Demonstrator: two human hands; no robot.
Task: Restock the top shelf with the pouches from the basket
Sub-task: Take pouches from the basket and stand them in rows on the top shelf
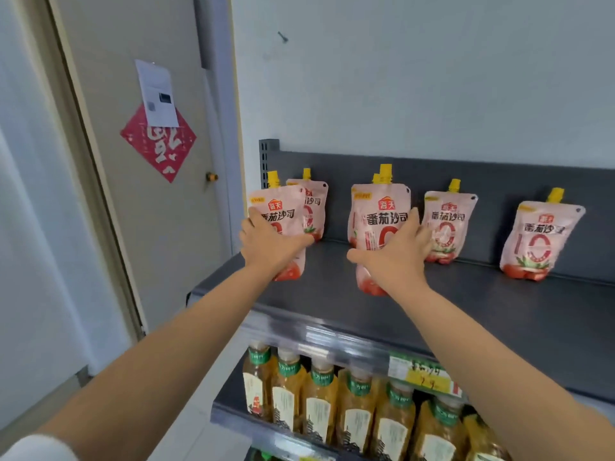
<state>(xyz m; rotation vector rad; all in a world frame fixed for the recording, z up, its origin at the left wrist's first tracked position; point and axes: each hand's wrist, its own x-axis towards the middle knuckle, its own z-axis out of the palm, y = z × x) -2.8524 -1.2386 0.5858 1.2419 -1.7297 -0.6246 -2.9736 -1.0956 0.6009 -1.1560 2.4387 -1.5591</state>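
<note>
Foremost, my left hand (269, 244) grips a pink spouted pouch (279, 207) across its front, at the left end of the top shelf (466, 311). My right hand (396, 254) grips a second pouch (376, 211) near the shelf's middle, thumb low and fingers spread round its right edge. A second yellow cap shows just behind this pouch's spout. Both held pouches are upright, with their lower ends at the shelf surface; I cannot tell whether they rest on it. A third pouch (314, 201) stands behind the left one, against the back panel. A fourth pouch (446, 221) stands just beside my right hand, and a fifth pouch (539, 241) well apart to the right. Bottles (332, 404) fill the shelf below, behind a price label (422, 371).
</note>
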